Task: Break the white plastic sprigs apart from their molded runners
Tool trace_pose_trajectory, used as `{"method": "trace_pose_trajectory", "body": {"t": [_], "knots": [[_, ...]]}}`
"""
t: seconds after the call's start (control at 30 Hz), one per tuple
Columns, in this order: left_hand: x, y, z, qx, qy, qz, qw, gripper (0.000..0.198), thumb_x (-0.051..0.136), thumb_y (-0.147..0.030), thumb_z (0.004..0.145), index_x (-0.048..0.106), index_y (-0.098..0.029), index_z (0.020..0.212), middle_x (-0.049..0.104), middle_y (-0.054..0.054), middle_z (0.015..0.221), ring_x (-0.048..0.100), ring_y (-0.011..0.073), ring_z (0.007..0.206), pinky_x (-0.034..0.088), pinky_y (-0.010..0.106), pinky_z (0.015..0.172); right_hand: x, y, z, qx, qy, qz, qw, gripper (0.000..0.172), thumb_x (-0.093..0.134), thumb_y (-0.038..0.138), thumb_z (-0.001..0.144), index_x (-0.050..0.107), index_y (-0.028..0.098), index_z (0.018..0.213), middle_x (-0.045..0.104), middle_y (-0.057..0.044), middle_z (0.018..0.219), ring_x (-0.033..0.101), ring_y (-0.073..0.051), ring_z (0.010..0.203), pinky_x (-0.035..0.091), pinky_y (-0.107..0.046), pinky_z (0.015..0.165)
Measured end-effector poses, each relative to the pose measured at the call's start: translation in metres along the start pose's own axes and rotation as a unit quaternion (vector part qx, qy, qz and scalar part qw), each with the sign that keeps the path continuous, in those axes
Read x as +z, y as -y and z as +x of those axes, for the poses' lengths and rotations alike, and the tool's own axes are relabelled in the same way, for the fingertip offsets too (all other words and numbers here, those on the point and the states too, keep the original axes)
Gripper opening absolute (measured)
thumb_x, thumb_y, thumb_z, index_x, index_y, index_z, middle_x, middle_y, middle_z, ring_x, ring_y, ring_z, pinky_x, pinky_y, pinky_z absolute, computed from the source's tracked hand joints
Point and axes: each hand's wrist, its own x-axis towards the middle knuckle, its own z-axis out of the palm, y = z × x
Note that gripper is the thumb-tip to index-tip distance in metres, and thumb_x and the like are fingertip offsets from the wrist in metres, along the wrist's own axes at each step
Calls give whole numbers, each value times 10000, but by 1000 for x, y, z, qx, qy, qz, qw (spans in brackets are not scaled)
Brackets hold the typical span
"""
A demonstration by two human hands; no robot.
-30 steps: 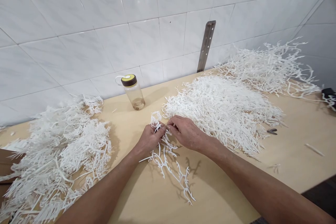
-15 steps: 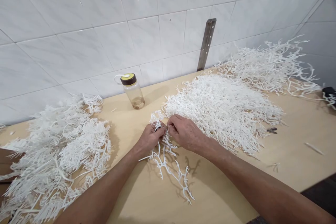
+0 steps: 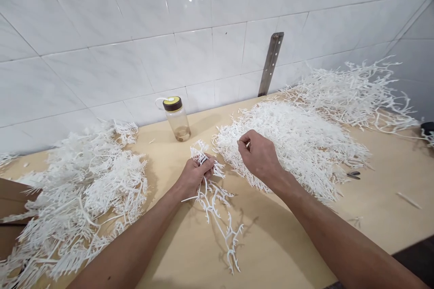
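Here, left hand (image 3: 195,174): grip is clamping the white branch (image 3: 213,210) in front of the bottle (image 3: 179,122).
Right hand (image 3: 259,153): grip is pinching together, contents unclear, right of the bottle.
White heaps (image 3: 301,131): are flanking the bottle.

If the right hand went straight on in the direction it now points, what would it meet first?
The right hand would probably first meet the left end of the nearest white pile; its height is unclear, so it might pass over.
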Motion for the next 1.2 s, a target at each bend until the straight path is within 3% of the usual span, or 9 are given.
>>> {"method": "trace_pose_trajectory", "body": {"t": [0.13, 0.3, 0.4, 0.6, 0.8, 1.03, 1.2], "knots": [[-2, 1, 2, 4, -2, 7, 1000, 384, 736, -495, 741, 551, -159, 748, 395, -78, 477, 273, 47, 408, 168, 215, 417, 2, 5, -4, 0, 34, 25, 999, 121, 491, 206, 863, 603, 177, 898, 627, -34, 713, 545, -165, 606, 387, -295, 624], [1, 0, 0, 0, 1, 18, 1000, 402, 748, -503, 727, 555, -151, 721, 373, -84, 491, 280, 45, 427, 206, 212, 434, 8, 20, -14, 26, 176, 155, 972, 199, 530, 315, 882, 677, 192, 933, 682, -22, 755, 550, -129, 550, 408, -261, 547], [3, -1, 0, 1, -13, 12, 1000, 413, 766, -510, 701, 574, -146, 737, 357, -89, 495, 271, 44, 435, 213, 213, 443, 14, 23, -19, 38, 225, 204, 952, 209, 561, 347, 869, 685, 188, 925, 704, -29, 803, 568, -124, 575, 421, -250, 540], [4, -2, 1, 10, -40, 24, 999, 414, 781, -501, 676, 585, -141, 732, 369, -86, 497, 277, 47, 443, 213, 215, 445, 18, 22, -20, 40, 205, 207, 956, 145, 611, 311, 827, 686, 187, 831, 698, -15, 761, 586, -132, 620, 429, -242, 559], [3, 1, 1, 21, -42, 37, 998, 424, 766, -524, 682, 578, -147, 726, 378, -79, 512, 288, 56, 459, 219, 217, 452, 12, 27, -19, 33, 223, 192, 955, 173, 576, 299, 848, 673, 191, 754, 587, 22, 570, 513, -112, 505, 396, -228, 492], [2, -1, 0, 11, -14, 58, 998, 432, 745, -540, 704, 545, -157, 692, 339, -87, 495, 268, 57, 454, 213, 222, 454, 11, 23, -18, 69, 253, 218, 940, 166, 576, 321, 847, 666, 182, 844, 611, 9, 659, 491, -87, 417, 379, -212, 392], [2, -2, 0, 4, -17, 44, 999, 418, 743, -528, 709, 549, -160, 682, 339, -85, 486, 266, 59, 445, 219, 223, 454, 12, 24, -19, 41, 238, 189, 952, 179, 559, 313, 868, 654, 185, 787, 585, 21, 589, 508, -106, 473, 385, -227, 469]]}}
